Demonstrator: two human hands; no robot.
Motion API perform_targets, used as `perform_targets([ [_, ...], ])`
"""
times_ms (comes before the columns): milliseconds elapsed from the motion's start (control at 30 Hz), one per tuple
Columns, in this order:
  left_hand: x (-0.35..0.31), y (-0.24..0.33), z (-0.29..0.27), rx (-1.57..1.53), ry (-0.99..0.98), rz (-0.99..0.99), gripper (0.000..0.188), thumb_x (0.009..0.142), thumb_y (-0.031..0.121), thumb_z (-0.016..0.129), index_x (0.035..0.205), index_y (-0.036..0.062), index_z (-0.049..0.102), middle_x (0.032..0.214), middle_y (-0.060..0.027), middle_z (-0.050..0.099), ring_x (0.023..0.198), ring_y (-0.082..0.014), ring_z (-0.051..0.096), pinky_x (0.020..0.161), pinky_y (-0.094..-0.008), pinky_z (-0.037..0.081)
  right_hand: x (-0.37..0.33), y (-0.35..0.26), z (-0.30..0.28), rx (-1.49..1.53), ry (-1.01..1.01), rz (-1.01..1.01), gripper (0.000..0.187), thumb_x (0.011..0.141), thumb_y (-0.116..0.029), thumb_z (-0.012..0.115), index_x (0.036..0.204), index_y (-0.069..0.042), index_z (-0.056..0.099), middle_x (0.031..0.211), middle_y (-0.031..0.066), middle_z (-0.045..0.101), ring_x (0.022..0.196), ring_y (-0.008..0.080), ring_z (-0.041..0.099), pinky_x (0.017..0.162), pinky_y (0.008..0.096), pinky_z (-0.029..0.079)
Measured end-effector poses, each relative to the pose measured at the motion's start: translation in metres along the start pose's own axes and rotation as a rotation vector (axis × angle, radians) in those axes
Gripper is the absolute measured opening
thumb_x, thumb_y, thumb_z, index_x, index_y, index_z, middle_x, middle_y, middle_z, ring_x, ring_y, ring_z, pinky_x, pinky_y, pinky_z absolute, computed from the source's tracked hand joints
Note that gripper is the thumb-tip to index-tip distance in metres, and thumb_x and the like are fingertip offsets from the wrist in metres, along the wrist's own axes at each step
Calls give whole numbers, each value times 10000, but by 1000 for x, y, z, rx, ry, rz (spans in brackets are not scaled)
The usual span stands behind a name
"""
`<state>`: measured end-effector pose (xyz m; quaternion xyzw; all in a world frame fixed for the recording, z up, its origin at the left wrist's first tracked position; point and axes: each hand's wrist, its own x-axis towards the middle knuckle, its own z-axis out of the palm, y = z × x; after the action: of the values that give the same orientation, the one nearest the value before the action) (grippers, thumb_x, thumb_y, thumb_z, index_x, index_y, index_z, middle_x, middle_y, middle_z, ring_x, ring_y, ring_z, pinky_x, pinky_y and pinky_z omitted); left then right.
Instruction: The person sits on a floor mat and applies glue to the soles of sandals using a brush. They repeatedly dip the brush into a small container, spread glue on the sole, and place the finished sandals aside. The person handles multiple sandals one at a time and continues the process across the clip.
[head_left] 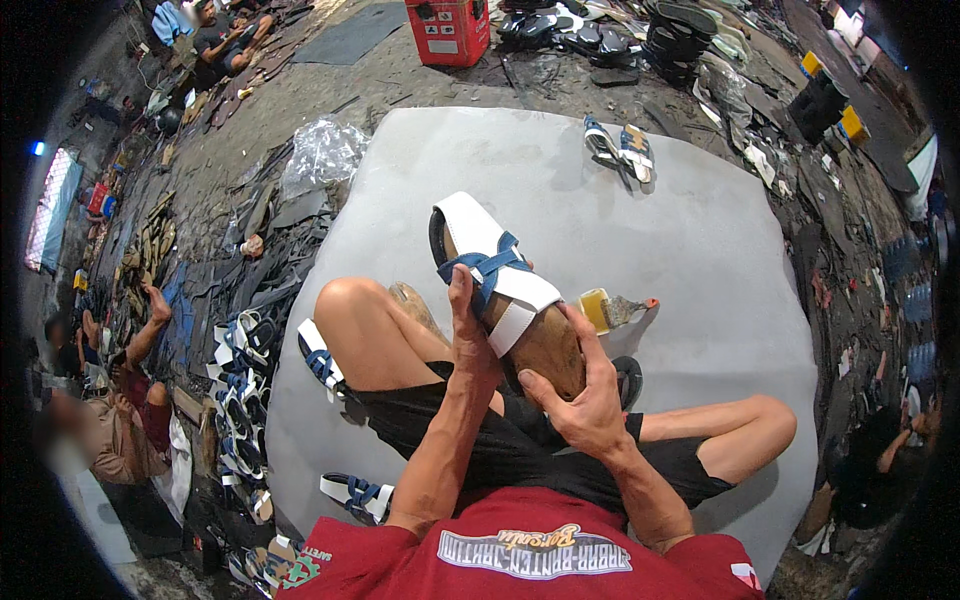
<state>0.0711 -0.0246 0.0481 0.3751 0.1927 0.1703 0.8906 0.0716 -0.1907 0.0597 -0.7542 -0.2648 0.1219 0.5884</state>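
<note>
Between my two hands is a sandal [462, 222] with white and blue straps, fitted over a brown wooden shoe last [552, 348]. My left hand [472, 325] grips its left side, thumb up against the blue strap. At the toe end, my right hand [588, 402] is wrapped round the bare wood of the last. Just right of the sandal lie a small yellow object [594, 312] and a brush-like tool [630, 309]. Another wooden last [416, 308] shows partly behind my left knee. A dark sole [629, 382] sits near my right wrist, mostly hidden.
I sit on a pale grey mat [400, 190]. A pair of sandals [618, 152] rests at its far side; single ones [358, 497] lie at its left. Several more sandals [240, 400] line the left edge. Beyond are a red box [447, 32], clear plastic [325, 155] and a seated person [130, 435].
</note>
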Motion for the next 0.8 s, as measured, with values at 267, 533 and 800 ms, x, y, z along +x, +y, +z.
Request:
perform_targets([
  [267, 11, 5, -19, 199, 59, 149, 841, 961, 739, 586, 1449, 57, 510, 1275, -143, 666, 1141, -258, 692, 988, -424, 589, 0, -16, -15, -6, -93, 72, 1016, 870, -158, 846, 1675, -65, 233, 1311, 202, 631, 1230, 302, 637, 1095, 412, 474],
  [533, 47, 80, -48, -100, -45, 286, 938, 962, 759, 577, 1482, -16, 482, 1278, -203, 682, 1113, -299, 727, 898, -436, 661, -49, -21, -64, 261, -114, 293, 1166, 780, -35, 861, 1701, -116, 152, 1168, 111, 653, 1152, 242, 667, 1019, 384, 506],
  [800, 43, 95, -39, -383, -417, 178, 1096, 910, 820, 583, 1537, -63, 410, 1303, -248, 655, 1081, -361, 737, 878, -500, 673, -45, 16, -94, 152, 124, 336, 1082, 832, -3, 774, 1697, -140, 140, 1239, 164, 646, 1127, 261, 680, 960, 394, 576],
])
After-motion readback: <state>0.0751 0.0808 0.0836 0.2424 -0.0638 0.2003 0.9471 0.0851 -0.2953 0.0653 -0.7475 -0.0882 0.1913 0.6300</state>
